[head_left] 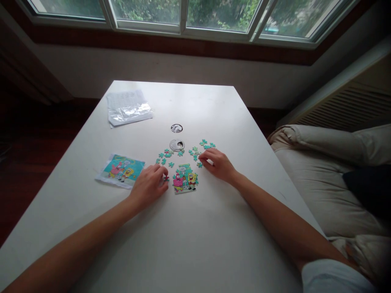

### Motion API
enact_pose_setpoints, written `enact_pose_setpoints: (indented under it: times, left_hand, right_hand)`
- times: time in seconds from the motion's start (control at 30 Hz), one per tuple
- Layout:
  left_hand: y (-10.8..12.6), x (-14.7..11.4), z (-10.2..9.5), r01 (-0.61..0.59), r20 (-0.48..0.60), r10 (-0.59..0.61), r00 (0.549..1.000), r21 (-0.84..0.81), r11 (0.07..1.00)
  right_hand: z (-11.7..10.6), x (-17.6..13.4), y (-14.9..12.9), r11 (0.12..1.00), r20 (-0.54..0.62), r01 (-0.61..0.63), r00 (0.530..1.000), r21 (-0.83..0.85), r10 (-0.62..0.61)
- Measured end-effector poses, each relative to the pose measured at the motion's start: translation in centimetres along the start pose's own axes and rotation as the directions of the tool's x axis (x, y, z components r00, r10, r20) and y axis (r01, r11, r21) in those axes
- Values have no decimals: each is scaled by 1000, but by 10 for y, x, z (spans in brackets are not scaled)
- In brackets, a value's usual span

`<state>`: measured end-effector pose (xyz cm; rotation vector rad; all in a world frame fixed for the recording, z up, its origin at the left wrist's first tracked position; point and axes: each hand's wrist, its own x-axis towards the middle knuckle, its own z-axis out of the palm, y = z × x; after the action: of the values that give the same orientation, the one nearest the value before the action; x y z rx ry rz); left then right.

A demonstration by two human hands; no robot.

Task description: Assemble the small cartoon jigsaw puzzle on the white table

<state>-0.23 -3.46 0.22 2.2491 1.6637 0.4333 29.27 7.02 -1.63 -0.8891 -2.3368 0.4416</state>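
A partly joined jigsaw puzzle (185,179) lies on the white table between my hands, showing a pink, a teal and a yellow cartoon figure. My left hand (150,182) rests just left of it, fingers curled and closed at a small reddish puzzle piece (166,178). To the upper right of the joined part is my right hand (217,164), its fingers bent together over a puzzle piece (199,165) at the fingertips. Several loose teal pieces (163,161) are spread in an arc beyond the joined part, and more loose pieces (204,142) lie past my right hand.
A picture sheet (117,169) with the same cartoon figures lies left of my left hand. Farther back are a clear plastic bag and papers (130,108). Two round metal-rimmed fittings (176,145) are set in the table (189,236). A beige sofa (324,183) stands at the right.
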Motion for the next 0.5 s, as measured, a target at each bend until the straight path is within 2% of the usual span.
enact_pose_setpoints:
  times: [0.23, 0.5]
  left_hand:
    - [0, 0, -2, 4, -13, -4, 1000, 28, 1000]
    - [-2, 0, -7, 22, -6, -21, 1000, 92, 995]
  right_hand:
    - [23, 42, -29, 998, 122, 60, 991, -36, -55]
    - [68, 104, -33, 973, 184, -51, 978, -226, 94]
